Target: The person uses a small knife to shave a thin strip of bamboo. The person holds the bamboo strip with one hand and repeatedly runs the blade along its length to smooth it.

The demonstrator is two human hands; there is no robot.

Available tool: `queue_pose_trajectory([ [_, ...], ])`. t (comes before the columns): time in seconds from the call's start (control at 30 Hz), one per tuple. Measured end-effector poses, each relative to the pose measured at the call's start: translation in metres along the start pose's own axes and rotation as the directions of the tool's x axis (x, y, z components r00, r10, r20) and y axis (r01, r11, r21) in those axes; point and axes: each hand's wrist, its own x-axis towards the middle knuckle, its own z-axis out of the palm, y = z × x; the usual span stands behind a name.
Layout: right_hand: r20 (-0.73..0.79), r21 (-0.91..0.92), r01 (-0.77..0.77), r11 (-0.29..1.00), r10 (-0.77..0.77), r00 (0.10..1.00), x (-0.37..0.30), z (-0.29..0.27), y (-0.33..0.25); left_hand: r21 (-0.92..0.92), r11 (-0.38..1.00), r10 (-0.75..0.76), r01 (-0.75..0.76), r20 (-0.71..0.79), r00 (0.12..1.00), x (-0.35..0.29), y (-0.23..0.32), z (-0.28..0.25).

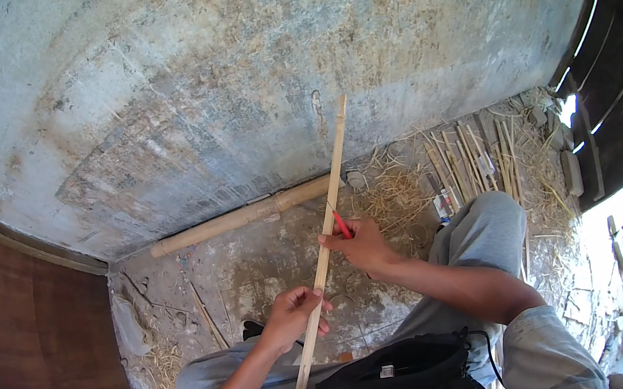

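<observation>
A long, flat bamboo strip [326, 257] slants up and away in front of me, its far end raised before the wall and its near end over my lap. My left hand [292, 320] is closed around its lower part, with fingertips showing on the far side. Higher up, my right hand [360, 248] is closed on a slim red tool [343, 224], whose kind I cannot make out. The right thumb presses against the strip, and the tool's end lies close beside the strip's edge. My right fingers partly hide the tool.
A thick bamboo pole [251, 218] lies along the foot of the stained wall [290, 53]. Several bamboo strips [475, 158] lie at the right, beside a heap of shavings [393, 198]. A black bag [395, 373] rests on my lap. A brown wooden panel [25, 326] stands left.
</observation>
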Motion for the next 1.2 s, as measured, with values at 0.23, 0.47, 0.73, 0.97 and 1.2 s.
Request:
queue_pose_trajectory([
  [0.23, 0.009, 0.029, -0.001, 1.0, 0.0, 1.0, 0.002, -0.003, 0.01, -0.043, 0.999, 0.023, -0.023, -0.003, 1.0, 0.002, -0.009, 0.0],
  [0.47, 0.007, -0.038, -0.025, 0.999, 0.025, 1.0, -0.004, -0.003, 0.004, -0.034, 0.997, 0.061, -0.063, -0.048, 0.997, 0.0, -0.021, 0.003],
  [0.73, 0.021, -0.062, 0.014, 0.998, -0.012, 1.0, -0.002, -0.002, 0.011, -0.043, 0.996, 0.074, -0.078, -0.074, 0.994, 0.001, -0.029, 0.006],
  [0.97, 0.036, -0.059, 0.047, 0.997, -0.045, 0.998, 0.002, -0.001, 0.02, -0.019, 0.996, 0.087, -0.089, -0.077, 0.993, 0.001, -0.027, 0.011],
  [1.2, 0.044, -0.076, 0.0, 0.997, 0.003, 0.999, -0.003, -0.003, 0.014, 0.019, 0.996, 0.088, -0.087, -0.065, 0.994, 0.003, -0.03, 0.012],
])
